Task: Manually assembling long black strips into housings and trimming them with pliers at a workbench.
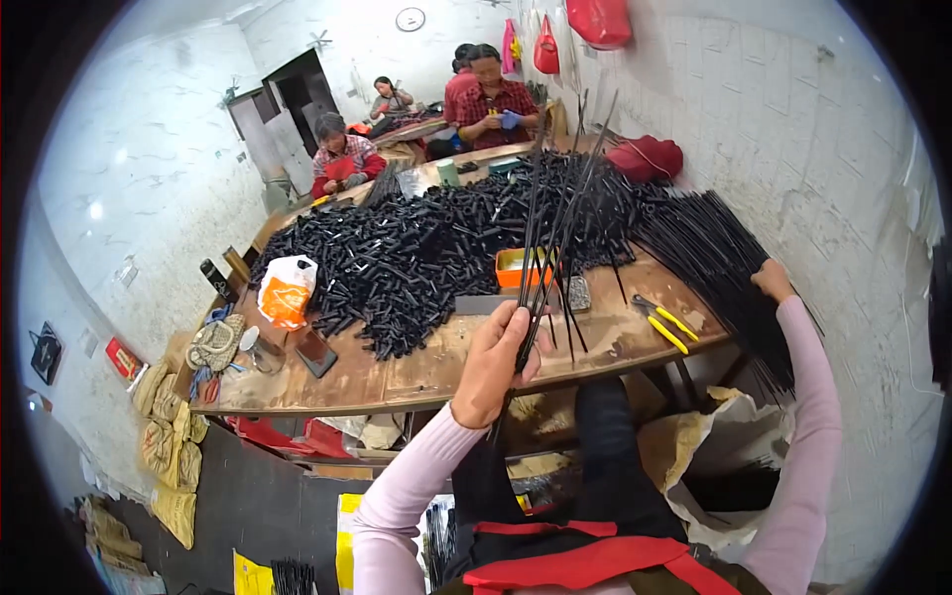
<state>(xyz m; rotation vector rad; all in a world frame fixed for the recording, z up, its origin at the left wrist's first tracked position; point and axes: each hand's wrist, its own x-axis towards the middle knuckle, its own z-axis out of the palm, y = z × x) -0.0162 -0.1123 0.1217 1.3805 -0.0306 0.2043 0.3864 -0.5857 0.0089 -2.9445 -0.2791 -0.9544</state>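
My left hand [496, 362] is closed around several long thin black rods [533, 223], which stand up and fan out over the near edge of the wooden table [436, 375]. At the right, my right hand [772, 280] reaches to a large bundle of similar black rods [709, 243] lying across the table's edge. Its fingers are curled at the bundle's outer side, partly hidden. Pliers with yellow handles [669, 325] lie between the hands. Behind the held rods are an orange box [505, 278] and a small tray of tiny metal pieces [578, 294].
A wide heap of short black tubular parts [397, 258] covers the table's middle. At the left are a plastic bag [288, 290], a phone [316, 354] and a glass jar [258, 347]. An open sack [694, 446] stands below right. Several people sit working at the far side.
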